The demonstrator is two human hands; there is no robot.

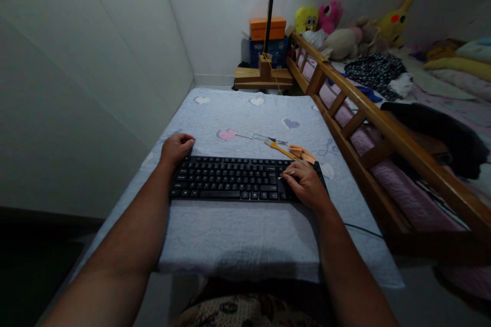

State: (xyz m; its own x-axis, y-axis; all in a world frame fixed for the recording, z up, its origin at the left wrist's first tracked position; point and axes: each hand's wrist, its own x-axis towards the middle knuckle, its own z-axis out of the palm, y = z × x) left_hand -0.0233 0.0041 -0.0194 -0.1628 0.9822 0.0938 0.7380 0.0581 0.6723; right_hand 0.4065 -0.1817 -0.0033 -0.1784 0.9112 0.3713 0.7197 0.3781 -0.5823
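A black keyboard [226,179] lies flat across the cloth-covered table. My right hand [303,181] rests over its right end, fingers pinched on a thin white swab [287,174] whose tip is at the keys. At the keyboard's upper left corner is my left hand [176,149], fingers curled and closed; whatever they may hold is hidden. Behind the keyboard lie a yellow-handled brush [280,148], a thin metal tool [261,136] and a crumpled orange cloth [302,153].
A light blue cloth [238,235] covers the table. The keyboard's cable [363,229] runs off to the right. Alongside stands a wooden bed rail [360,107], with bedding and plush toys behind it. Past the far edge are a wooden stand [264,77] and an orange box [267,28].
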